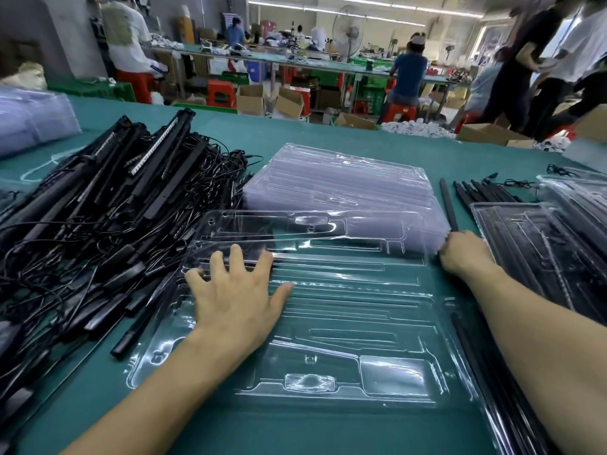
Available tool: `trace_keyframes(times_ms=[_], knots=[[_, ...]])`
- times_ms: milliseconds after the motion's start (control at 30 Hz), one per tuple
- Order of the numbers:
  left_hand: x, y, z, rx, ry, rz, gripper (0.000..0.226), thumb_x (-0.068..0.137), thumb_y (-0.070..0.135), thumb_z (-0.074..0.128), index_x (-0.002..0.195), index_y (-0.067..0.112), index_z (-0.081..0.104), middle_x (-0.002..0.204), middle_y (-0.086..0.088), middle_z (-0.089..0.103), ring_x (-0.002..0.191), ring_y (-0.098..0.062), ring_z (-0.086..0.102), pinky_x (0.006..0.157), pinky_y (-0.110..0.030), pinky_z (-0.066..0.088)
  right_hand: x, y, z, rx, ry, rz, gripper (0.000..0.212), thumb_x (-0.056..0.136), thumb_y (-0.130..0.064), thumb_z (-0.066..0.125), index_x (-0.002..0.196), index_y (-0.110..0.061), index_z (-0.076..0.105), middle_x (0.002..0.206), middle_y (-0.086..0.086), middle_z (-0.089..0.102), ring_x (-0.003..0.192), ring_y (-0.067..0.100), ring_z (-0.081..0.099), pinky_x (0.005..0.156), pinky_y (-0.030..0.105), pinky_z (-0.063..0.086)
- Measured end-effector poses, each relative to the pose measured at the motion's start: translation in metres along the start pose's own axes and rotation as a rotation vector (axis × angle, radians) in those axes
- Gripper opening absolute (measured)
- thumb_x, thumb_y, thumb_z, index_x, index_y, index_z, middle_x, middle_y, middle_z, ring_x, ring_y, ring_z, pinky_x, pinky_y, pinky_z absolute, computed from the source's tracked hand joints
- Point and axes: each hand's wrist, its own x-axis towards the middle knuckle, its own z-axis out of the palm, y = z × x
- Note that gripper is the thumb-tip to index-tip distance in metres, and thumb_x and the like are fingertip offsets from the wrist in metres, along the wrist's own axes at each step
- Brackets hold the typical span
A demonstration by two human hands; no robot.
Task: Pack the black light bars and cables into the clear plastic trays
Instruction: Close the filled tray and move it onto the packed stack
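An empty clear plastic tray (345, 326) lies open on the green table in front of me. My left hand (235, 290) rests flat on its left part with the fingers spread. My right hand (464, 252) is at the tray's far right corner, fingers curled at the edge of the stack of clear trays (341, 188); what they grip is hidden. A big tangled heap of black light bars and cables (98, 218) lies to the left.
Packed trays with black bars (538, 244) sit at the right, with loose black bars (476, 192) behind them. Bagged clear trays (33, 123) lie far left. Past the table's far edge are cardboard boxes, stools and several people.
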Motion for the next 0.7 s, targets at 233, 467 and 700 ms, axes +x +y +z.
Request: trace_keyframes(times_ms=[233,467,700], knots=[[0.0,0.0,-0.006,-0.079,-0.082,-0.005,0.09,0.076,0.085,-0.001,0.151,0.04,0.018,0.162,-0.004,0.019,0.145,-0.034,0.02,0.106,-0.06,0.024,-0.017,-0.003,0.001,0.17,0.186,0.038,0.028,0.089,-0.003,0.048,0.117,0.002,0.049,0.119,0.03,0.052,0.108,0.044,0.052,0.088,0.045,0.045],[0.002,-0.006,-0.014,-0.133,-0.31,0.039,0.141,0.035,0.109,0.011,0.155,0.036,-0.007,0.165,-0.01,-0.009,0.151,-0.038,-0.004,0.112,-0.068,0.013,-0.013,-0.002,-0.001,0.135,0.053,0.021,0.014,0.092,-0.01,0.046,0.093,-0.005,0.06,0.097,0.025,0.063,0.075,0.034,0.052,0.071,0.036,0.044],[-0.006,0.007,-0.009,-0.123,-0.121,0.05,0.124,0.053,0.104,0.025,0.152,0.031,0.009,0.165,-0.009,-0.002,0.15,-0.04,0.002,0.113,-0.064,0.018,-0.016,-0.009,-0.025,0.251,-0.037,0.029,0.007,0.084,-0.002,0.053,0.077,0.002,0.056,0.094,0.028,0.062,0.088,0.042,0.058,0.075,0.038,0.046]])
